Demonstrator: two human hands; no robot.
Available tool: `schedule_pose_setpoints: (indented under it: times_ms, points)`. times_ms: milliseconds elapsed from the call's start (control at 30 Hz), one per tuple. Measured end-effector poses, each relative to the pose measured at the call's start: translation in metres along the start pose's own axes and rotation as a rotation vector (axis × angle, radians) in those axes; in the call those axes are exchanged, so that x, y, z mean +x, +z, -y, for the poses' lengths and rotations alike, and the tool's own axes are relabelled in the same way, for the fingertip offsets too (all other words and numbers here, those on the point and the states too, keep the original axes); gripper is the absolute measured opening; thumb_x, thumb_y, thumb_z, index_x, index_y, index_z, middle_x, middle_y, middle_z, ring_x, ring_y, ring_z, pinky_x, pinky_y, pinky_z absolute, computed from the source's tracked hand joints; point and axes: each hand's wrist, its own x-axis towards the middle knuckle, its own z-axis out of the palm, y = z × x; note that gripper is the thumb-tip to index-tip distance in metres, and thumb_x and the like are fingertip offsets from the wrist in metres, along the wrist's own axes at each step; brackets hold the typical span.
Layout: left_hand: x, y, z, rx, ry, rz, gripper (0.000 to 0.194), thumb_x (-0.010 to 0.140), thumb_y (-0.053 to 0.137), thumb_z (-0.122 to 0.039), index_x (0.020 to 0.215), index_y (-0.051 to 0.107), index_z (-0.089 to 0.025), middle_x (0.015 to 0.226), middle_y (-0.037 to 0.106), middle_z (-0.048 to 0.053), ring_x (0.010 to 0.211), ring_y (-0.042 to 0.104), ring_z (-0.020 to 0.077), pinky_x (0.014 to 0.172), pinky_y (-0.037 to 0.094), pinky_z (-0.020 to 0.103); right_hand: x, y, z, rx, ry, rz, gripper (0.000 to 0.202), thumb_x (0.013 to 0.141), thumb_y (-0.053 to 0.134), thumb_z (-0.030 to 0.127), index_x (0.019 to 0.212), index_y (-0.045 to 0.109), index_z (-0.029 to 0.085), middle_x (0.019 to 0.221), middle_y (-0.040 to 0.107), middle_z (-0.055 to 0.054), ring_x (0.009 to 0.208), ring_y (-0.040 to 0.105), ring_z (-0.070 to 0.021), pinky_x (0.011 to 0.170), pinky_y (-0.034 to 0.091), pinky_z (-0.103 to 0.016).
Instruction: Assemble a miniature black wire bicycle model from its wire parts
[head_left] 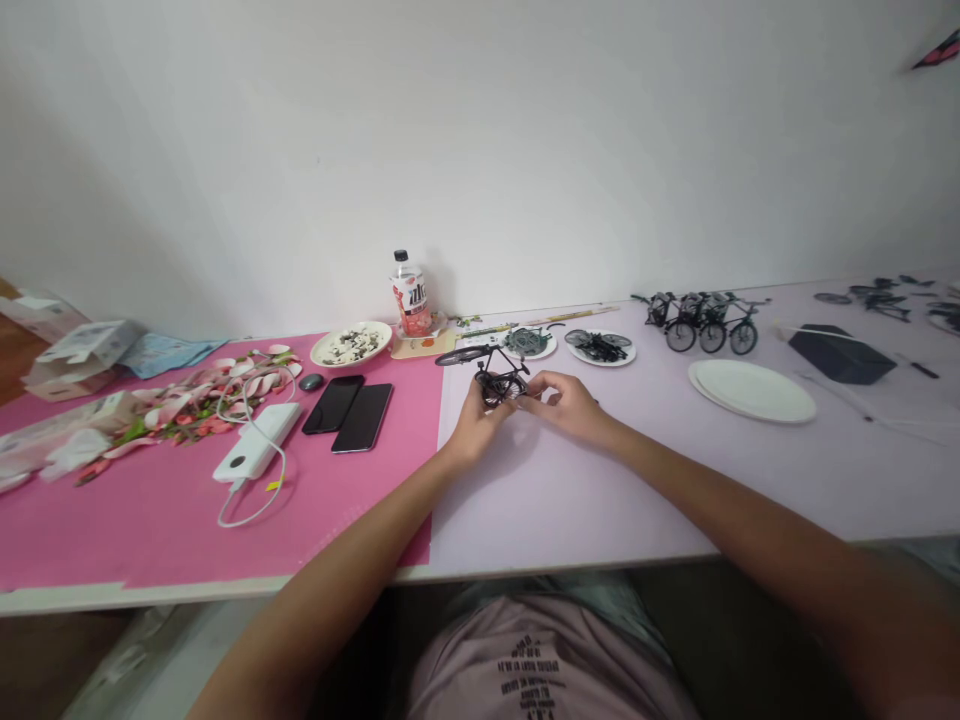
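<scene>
A small black model bicycle (pixel 495 358) is held over the pale part of the table, tilted, with one wheel pointing up to the left. My left hand (pixel 478 425) is closed around its lower part, thumb and fingers at the near wheel. From the other side my right hand (pixel 566 403) pinches at the same bicycle, its fingertips close to my left thumb. What exactly lies between the right fingertips is too small to make out. Just beyond the hands are a white plate of dark green parts (pixel 527 343) and a plate of black bicycle parts (pixel 601 347).
Several finished model bicycles (pixel 701 322) stand at the back right, behind stacked white plates (pixel 752 391) and a dark block (pixel 841 353). Leftward on the pink sheet lie two phones (pixel 363 418), a white power bank (pixel 257 442) with cable, and petals. A bottle (pixel 410 295) stands by the wall.
</scene>
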Motion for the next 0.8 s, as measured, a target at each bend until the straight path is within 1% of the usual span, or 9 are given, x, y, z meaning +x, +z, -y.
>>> schedule_pose_setpoints:
  times_ms: [67, 200, 267, 367, 467, 600, 800]
  points:
    - [0.002, 0.000, 0.002, 0.003, -0.019, -0.008, 0.048, 0.081, 0.079, -0.033, 0.118, 0.050, -0.019, 0.112, 0.067, 0.008, 0.105, 0.062, 0.0242, 0.094, 0.048, 0.037, 0.003, 0.000, -0.004, 0.016, -0.006, -0.008, 0.037, 0.081, 0.075, 0.056, 0.087, 0.069, 0.020, 0.089, 0.072, -0.005, 0.074, 0.063, -0.0187, 0.068, 0.049, -0.032]
    - [0.002, -0.001, 0.001, 0.036, -0.027, -0.035, 0.043, 0.085, 0.076, -0.034, 0.117, 0.053, -0.018, 0.116, 0.068, 0.011, 0.108, 0.063, 0.0246, 0.094, 0.049, 0.036, 0.007, 0.001, -0.012, 0.045, -0.005, -0.003, 0.035, 0.083, 0.074, 0.054, 0.088, 0.070, 0.019, 0.093, 0.074, -0.006, 0.084, 0.066, -0.0211, 0.077, 0.051, -0.033]
    - [0.003, -0.002, 0.000, 0.045, -0.042, -0.033, 0.041, 0.085, 0.077, -0.035, 0.114, 0.055, -0.017, 0.111, 0.069, 0.010, 0.103, 0.063, 0.0234, 0.090, 0.049, 0.035, 0.007, 0.000, -0.013, 0.055, 0.011, -0.001, 0.036, 0.082, 0.074, 0.054, 0.088, 0.070, 0.019, 0.092, 0.074, -0.006, 0.085, 0.066, -0.0211, 0.076, 0.050, -0.032]
    - [0.004, -0.004, 0.000, 0.057, -0.077, -0.024, 0.039, 0.083, 0.079, -0.039, 0.107, 0.059, -0.015, 0.097, 0.069, 0.008, 0.088, 0.062, 0.0202, 0.080, 0.049, 0.033, 0.007, -0.001, -0.012, 0.063, 0.034, -0.006, 0.037, 0.082, 0.073, 0.056, 0.089, 0.071, 0.019, 0.090, 0.073, -0.006, 0.081, 0.064, -0.0202, 0.068, 0.049, -0.030]
    - [0.006, -0.006, 0.002, 0.068, -0.101, -0.013, 0.041, 0.081, 0.082, -0.044, 0.101, 0.063, -0.014, 0.088, 0.067, 0.006, 0.078, 0.059, 0.0174, 0.071, 0.046, 0.030, 0.008, -0.002, -0.013, 0.068, 0.042, -0.019, 0.038, 0.082, 0.073, 0.056, 0.091, 0.071, 0.019, 0.093, 0.074, -0.006, 0.079, 0.063, -0.0193, 0.064, 0.047, -0.028]
    - [0.009, -0.008, 0.006, 0.068, -0.085, -0.006, 0.041, 0.080, 0.083, -0.048, 0.095, 0.066, -0.014, 0.084, 0.068, 0.006, 0.075, 0.059, 0.0176, 0.068, 0.046, 0.030, 0.009, -0.003, -0.017, 0.090, 0.032, -0.052, 0.036, 0.082, 0.074, 0.052, 0.094, 0.071, 0.019, 0.097, 0.074, -0.007, 0.081, 0.063, -0.0193, 0.065, 0.048, -0.029]
    - [0.009, -0.010, 0.007, 0.047, -0.088, -0.013, 0.040, 0.077, 0.085, -0.048, 0.089, 0.068, -0.014, 0.080, 0.070, 0.007, 0.073, 0.061, 0.0186, 0.067, 0.047, 0.031, 0.009, -0.002, -0.014, 0.035, -0.013, -0.077, 0.029, 0.083, 0.074, 0.047, 0.087, 0.071, 0.019, 0.091, 0.074, -0.007, 0.084, 0.067, -0.0210, 0.074, 0.050, -0.032]
